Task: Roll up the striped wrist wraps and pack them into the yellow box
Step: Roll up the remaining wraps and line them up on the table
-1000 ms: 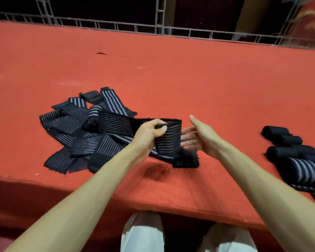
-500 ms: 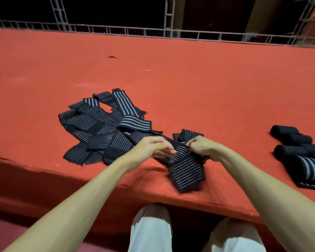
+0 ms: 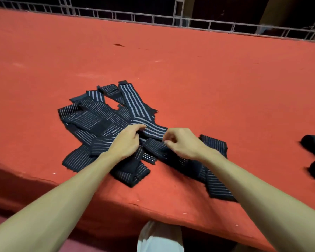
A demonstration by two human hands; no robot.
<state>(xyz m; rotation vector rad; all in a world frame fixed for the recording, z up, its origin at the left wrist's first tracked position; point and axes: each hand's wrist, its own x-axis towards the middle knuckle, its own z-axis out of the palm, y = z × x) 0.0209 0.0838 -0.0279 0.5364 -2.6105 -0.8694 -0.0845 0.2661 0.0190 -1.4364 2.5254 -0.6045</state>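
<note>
Now the wrap (image 3: pixel 215 180) has been laid flat on the surface (image 3: pixel 189 73), and its end is pinched by the left hand (image 3: pixel 125 142) and right hand (image 3: pixel 183 144), so rolling can begin.

A single wide-angle camera on the seated person's head looks forward and down from close above the near edge of the red cloth-covered table (image 3: pixel 207 73), taking in both bare forearms and, far beyond, a grey metal truss railing (image 3: pixel 189 22).

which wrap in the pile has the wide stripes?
The long wrap running from the pile's far edge down to between the hands: bold, widely spaced pale stripes. Both the left hand and right hand touch its near end. The rest show thin pinstripes.
</note>
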